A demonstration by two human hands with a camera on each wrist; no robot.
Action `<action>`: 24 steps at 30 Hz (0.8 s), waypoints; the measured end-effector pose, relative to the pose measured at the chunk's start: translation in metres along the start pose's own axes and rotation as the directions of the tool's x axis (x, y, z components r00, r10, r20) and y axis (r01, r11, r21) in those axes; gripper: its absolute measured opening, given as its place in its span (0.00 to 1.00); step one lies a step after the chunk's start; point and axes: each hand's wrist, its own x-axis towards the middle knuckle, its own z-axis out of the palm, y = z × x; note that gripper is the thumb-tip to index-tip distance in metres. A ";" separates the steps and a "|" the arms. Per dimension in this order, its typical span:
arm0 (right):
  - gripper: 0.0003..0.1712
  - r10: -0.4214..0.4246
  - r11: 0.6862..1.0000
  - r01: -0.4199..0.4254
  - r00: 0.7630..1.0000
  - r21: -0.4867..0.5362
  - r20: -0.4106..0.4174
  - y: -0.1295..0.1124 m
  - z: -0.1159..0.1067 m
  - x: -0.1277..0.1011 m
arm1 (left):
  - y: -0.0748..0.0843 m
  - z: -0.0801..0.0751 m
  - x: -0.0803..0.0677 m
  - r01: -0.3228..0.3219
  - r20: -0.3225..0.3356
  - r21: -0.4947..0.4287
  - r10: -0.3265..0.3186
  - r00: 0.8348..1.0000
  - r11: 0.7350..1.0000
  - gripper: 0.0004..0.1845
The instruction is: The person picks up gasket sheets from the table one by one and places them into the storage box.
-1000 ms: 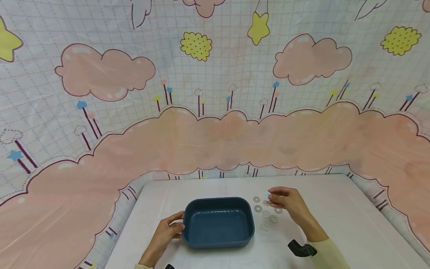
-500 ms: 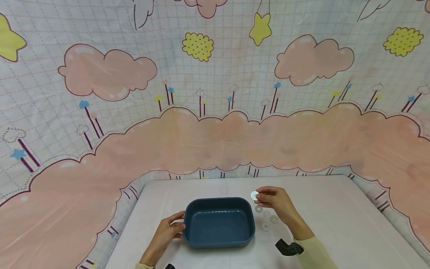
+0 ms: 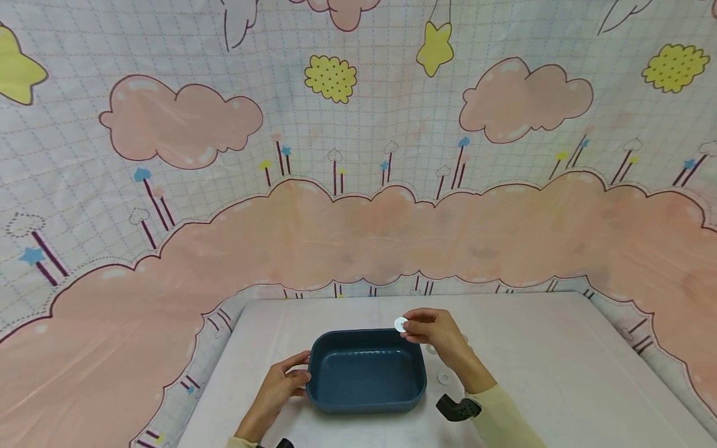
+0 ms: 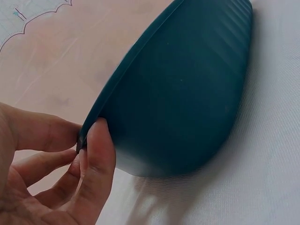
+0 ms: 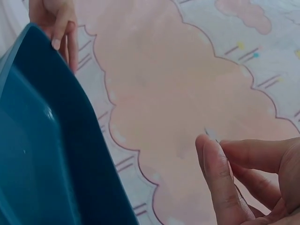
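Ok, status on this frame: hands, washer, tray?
Right hand pinches a washer over the tray's far right corner. Left hand holds the blue tray. Nothing blocking.

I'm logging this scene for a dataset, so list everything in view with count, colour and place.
Tub: one, dark blue, near middle of the table, nothing seen inside.
Held disc: one, white, pinched above the tub's far right corner.
Discs on table: at least two visible, pale, right of the tub, partly hidden by the arm.
Table: one, white.
Backdrop: one, pink clouds, yellow stars, behind and around the table.
Wrist cameras: black, one on each wrist.
Left hand: holds the tub's left rim.
Right hand: pinches the held disc.
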 end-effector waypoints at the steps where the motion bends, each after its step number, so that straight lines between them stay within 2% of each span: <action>1: 0.19 -0.001 1.000 0.001 1.000 -0.001 0.004 0.000 0.003 0.001 | 0.000 0.000 0.000 0.000 0.000 -0.002 0.000 1.000 1.000 0.31; 13: 0.16 0.024 0.998 -0.025 0.999 0.049 0.035 0.015 0.044 0.017 | -0.001 0.002 -0.001 0.007 -0.014 -0.014 -0.007 1.000 1.000 0.30; 24: 0.18 0.049 0.993 -0.054 0.997 0.105 0.056 0.029 0.070 0.023 | 0.000 0.001 -0.001 0.000 -0.010 -0.023 -0.001 1.000 1.000 0.30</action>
